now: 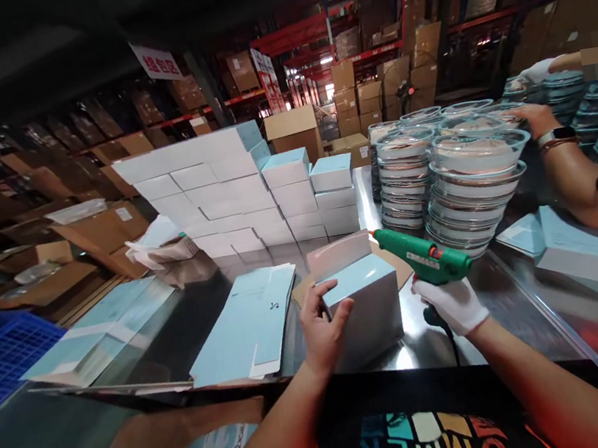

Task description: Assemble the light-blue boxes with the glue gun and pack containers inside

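Your R grip (gloved) is clenched on grn glue gun, nozzle nr raised flap; L grip holds L end of box on tabletop.

A white glove covers the right grip; the left grip and both forearms are bare. The black top, orange at its sides, bears teal, white, tan and red lettering.
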`<state>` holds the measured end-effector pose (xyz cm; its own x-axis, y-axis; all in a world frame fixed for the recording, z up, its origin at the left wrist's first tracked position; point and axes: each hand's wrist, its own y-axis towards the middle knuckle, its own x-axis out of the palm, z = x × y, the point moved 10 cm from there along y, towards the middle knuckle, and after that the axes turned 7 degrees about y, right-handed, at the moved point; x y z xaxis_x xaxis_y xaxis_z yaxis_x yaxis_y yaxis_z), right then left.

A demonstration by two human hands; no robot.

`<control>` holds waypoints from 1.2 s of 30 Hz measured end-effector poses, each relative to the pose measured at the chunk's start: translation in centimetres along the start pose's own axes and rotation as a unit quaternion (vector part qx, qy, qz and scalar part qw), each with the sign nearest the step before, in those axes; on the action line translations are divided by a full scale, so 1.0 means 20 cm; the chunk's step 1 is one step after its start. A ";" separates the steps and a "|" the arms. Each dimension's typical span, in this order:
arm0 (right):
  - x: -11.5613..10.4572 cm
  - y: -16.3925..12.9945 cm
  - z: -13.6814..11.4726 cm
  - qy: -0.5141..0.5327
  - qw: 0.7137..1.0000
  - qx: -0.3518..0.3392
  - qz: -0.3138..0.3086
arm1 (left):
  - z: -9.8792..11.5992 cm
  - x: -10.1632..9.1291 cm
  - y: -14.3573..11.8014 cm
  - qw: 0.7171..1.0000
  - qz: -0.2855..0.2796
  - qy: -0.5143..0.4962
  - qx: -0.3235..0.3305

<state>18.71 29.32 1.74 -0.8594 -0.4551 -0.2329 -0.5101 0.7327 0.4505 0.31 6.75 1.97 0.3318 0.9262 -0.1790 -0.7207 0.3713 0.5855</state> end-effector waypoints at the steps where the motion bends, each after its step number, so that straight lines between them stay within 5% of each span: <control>1: 0.02 0.02 0.09 0.016 0.998 0.051 -0.015 | -0.01 -0.01 0.01 1.000 -0.001 -0.009 -0.011; 4: 0.08 0.04 0.32 0.028 0.978 0.195 -0.069 | -0.05 -0.02 0.03 0.998 -0.006 -0.037 -0.048; 8: -0.01 0.09 0.45 -0.047 0.962 0.260 -0.064 | -0.11 -0.03 0.05 0.995 -0.015 -0.044 -0.082; 12: -0.05 0.13 0.34 -0.078 0.974 0.211 -0.037 | -0.14 -0.01 0.05 0.994 -0.029 -0.057 -0.084; 15: 0.14 0.13 0.14 0.047 0.986 0.137 -0.086 | -0.11 0.03 0.06 0.996 -0.033 -0.069 -0.043; 19: 0.37 0.11 -0.06 0.169 0.967 0.081 -0.172 | -0.11 0.09 0.05 0.994 -0.070 -0.087 -0.014; 22: 0.35 0.11 -0.08 0.166 0.969 0.045 -0.176 | -0.11 0.10 0.03 0.992 -0.083 -0.096 0.009; 28: 0.23 0.00 -0.13 0.112 0.956 -0.154 -0.225 | -0.09 0.03 0.04 0.983 -0.015 -0.165 0.074; 32: 0.24 -0.08 -0.18 0.097 0.945 -0.171 -0.261 | 0.05 0.07 0.08 0.973 -0.123 -0.079 0.180; 36: 0.26 -0.08 -0.23 0.108 0.940 -0.154 -0.286 | 0.13 0.09 0.10 0.949 -0.224 -0.090 0.205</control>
<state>15.25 23.57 3.79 -0.4044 -0.8463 -0.3468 -0.8237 0.1722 0.5403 1.15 9.06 4.89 0.6735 0.6420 -0.3665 -0.1983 0.6345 0.7470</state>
